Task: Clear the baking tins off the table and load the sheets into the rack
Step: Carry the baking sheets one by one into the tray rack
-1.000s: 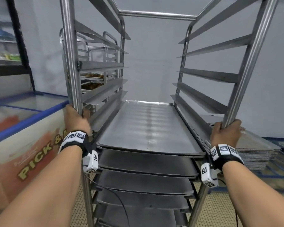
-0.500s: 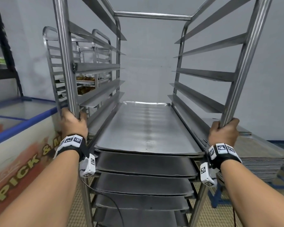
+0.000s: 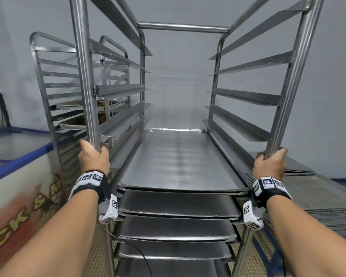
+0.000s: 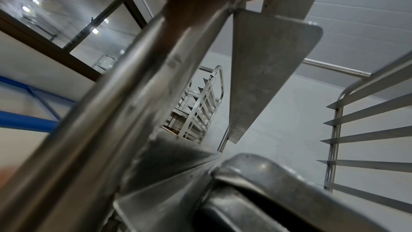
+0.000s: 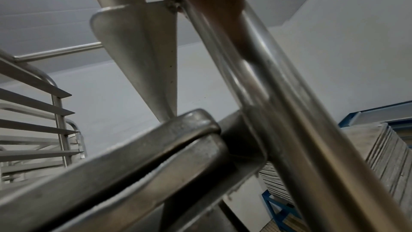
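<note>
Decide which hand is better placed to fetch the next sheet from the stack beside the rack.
Probably the right hand: the stack of sheets lies just beyond it. The left hand grips the far upright, beside the chest freezer.

Head view: faces forward-down into rack [image 3: 180,156]. Wrist views: close, looking up along its front posts; all share the rack.

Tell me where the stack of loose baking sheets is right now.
In the head view the stack of sheets sits low on the right, outside the rack, just beyond the right hand that grips the rack's right front post.
</note>
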`<control>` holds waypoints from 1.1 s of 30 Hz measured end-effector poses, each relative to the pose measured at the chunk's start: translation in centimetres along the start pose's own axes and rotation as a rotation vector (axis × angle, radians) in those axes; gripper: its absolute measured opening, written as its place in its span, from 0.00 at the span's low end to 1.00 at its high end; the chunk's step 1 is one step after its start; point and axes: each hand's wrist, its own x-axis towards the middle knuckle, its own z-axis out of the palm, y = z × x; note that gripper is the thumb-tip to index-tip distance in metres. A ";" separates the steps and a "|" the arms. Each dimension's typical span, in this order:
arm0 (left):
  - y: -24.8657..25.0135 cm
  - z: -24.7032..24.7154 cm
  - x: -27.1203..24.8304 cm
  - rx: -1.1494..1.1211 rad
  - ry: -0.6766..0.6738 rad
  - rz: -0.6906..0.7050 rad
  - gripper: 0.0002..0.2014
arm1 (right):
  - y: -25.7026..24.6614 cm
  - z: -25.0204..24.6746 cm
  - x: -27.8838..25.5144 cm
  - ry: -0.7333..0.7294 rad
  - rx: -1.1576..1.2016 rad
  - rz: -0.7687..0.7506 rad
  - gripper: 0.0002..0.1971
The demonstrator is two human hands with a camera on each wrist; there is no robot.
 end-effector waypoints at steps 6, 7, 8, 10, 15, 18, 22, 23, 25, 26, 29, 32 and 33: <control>-0.6 5.5 3.4 -0.084 0.006 0.030 0.16 | 1.0 5.1 2.7 0.028 -0.022 0.003 0.11; -0.7 6.4 4.0 -0.094 0.009 0.035 0.15 | 1.2 6.1 3.3 0.030 -0.025 0.006 0.11; -0.8 7.4 4.6 -0.101 0.013 0.042 0.14 | 1.5 7.0 3.8 0.034 -0.031 0.003 0.12; -0.7 9.3 5.7 -0.105 0.018 0.055 0.13 | 2.0 8.7 4.9 0.047 -0.036 -0.012 0.12; -0.9 13.6 8.1 -0.098 0.037 0.059 0.13 | 3.1 13.4 7.3 0.040 -0.044 -0.033 0.11; -0.9 16.3 9.5 -0.088 0.044 0.052 0.13 | 3.8 16.1 9.0 0.031 -0.022 -0.051 0.11; -0.9 20.1 11.4 -0.086 0.050 0.049 0.14 | 4.7 19.5 11.3 0.004 -0.001 -0.043 0.11; -0.8 21.0 11.9 -0.086 0.050 0.046 0.14 | 4.8 20.3 11.8 -0.004 0.004 -0.036 0.12; -0.7 22.7 12.8 -0.096 0.045 0.045 0.13 | 5.1 21.9 13.0 -0.024 0.019 -0.017 0.12; -0.6 23.5 13.2 -0.102 0.047 0.046 0.13 | 5.3 22.7 13.5 -0.037 0.029 -0.007 0.12; -0.7 26.3 14.9 -0.101 0.069 0.045 0.13 | 6.0 25.3 15.2 -0.049 0.058 -0.009 0.13; -0.7 29.1 16.4 -0.089 0.080 0.038 0.13 | 6.7 27.9 17.0 -0.054 0.073 -0.014 0.13; -0.8 30.0 17.0 -0.087 0.081 0.036 0.13 | 6.9 28.7 17.5 -0.056 0.072 -0.013 0.12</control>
